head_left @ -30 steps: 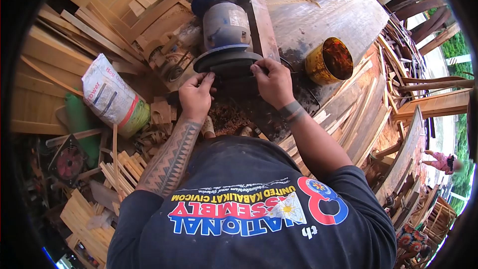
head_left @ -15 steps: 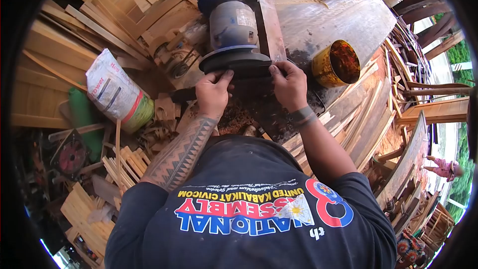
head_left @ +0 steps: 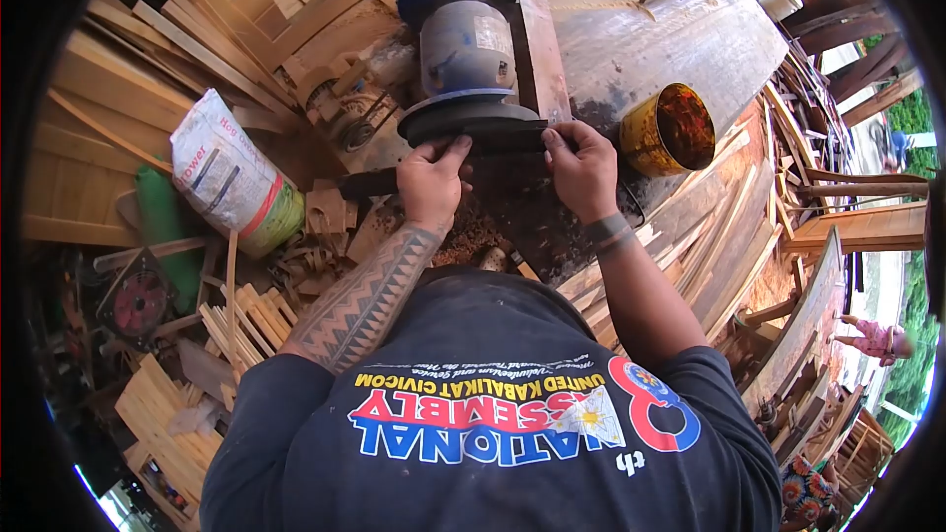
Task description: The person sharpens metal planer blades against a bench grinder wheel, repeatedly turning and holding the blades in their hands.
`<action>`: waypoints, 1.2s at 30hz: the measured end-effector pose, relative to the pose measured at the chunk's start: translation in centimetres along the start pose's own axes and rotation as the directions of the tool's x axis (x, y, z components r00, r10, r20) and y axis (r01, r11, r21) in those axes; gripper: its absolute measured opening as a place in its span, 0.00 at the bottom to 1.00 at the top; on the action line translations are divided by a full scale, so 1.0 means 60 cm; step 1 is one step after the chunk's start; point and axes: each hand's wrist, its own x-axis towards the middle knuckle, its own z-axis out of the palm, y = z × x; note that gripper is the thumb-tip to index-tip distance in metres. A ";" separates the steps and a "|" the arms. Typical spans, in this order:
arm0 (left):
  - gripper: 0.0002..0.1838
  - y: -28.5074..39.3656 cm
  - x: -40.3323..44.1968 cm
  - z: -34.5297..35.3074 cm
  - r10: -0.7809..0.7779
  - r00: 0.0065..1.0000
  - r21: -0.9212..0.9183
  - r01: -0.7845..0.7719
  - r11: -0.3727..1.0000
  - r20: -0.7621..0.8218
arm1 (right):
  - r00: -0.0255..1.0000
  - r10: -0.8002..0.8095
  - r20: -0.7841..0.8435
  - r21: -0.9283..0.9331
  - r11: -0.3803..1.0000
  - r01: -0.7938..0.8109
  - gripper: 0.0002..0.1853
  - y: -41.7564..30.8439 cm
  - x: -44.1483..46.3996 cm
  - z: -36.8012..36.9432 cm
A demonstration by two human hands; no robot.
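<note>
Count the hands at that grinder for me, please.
2: the left hand and the right hand, on either side of the dark strip they grip, close to the near wheel of the grinder. Neither is hidden.

Well to the left of the left fingers, a printed sack (its lower end green) sits beside wood scraps; near the right fingers, rightward, is a yellow tin.

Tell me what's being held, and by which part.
A dark strip, seemingly pinched near its two ends: left grip at one, right grip at the other. Exact identity unclear.
</note>
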 end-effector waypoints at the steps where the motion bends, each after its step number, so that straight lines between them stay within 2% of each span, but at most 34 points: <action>1: 0.12 -0.001 0.001 -0.004 -0.003 1.000 -0.001 0.003 1.000 -0.006 | 1.000 -0.011 -0.005 -0.006 1.000 0.011 0.11 0.002 0.000 0.002; 13: 0.14 0.015 0.007 -0.054 0.025 0.998 0.015 -0.025 1.000 -0.054 | 0.999 -0.039 -0.006 -0.007 0.999 0.039 0.12 -0.031 -0.014 0.044; 27: 0.15 0.015 0.020 -0.095 0.025 1.000 0.049 -0.025 0.998 -0.001 | 0.999 -0.026 -0.035 -0.076 0.997 0.023 0.12 -0.049 -0.026 0.075; 36: 0.14 0.019 0.021 -0.088 -0.021 1.000 0.010 0.021 1.000 0.021 | 0.997 -0.045 -0.055 -0.034 0.998 0.043 0.11 -0.051 -0.027 0.069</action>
